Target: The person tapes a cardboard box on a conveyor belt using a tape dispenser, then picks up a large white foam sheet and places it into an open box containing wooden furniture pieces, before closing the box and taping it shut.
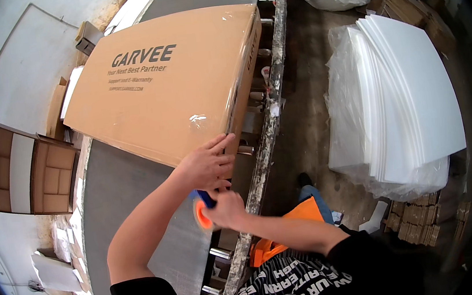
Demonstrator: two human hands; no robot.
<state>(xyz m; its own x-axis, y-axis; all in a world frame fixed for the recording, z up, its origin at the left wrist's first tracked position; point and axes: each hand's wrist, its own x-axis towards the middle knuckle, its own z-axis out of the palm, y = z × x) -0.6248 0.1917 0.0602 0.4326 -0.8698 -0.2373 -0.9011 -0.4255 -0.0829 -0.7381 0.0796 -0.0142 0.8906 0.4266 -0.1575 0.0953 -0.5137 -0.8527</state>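
A large brown cardboard box (162, 109) with dark print lies on the grey conveyor belt (118, 184), clear tape showing along its right edge. My left hand (209, 165) rests on the near right corner of the box, fingers stretched out over the edge. Just below it, my right hand (227, 209) is closed around a blue-and-orange tape dispenser (203, 210), close to the box's near end. The hand and some blur hide part of the dispenser, and whether tape runs from it to the box cannot be made out.
A worn metal rail (271, 111) with rollers runs along the belt's right side. Beyond it, a stack of white foam sheets (410, 92) stands partly wrapped in plastic. Flattened cardboard (413, 223) lies nearby. An orange cloth (301, 213) hangs beside me, near the rail.
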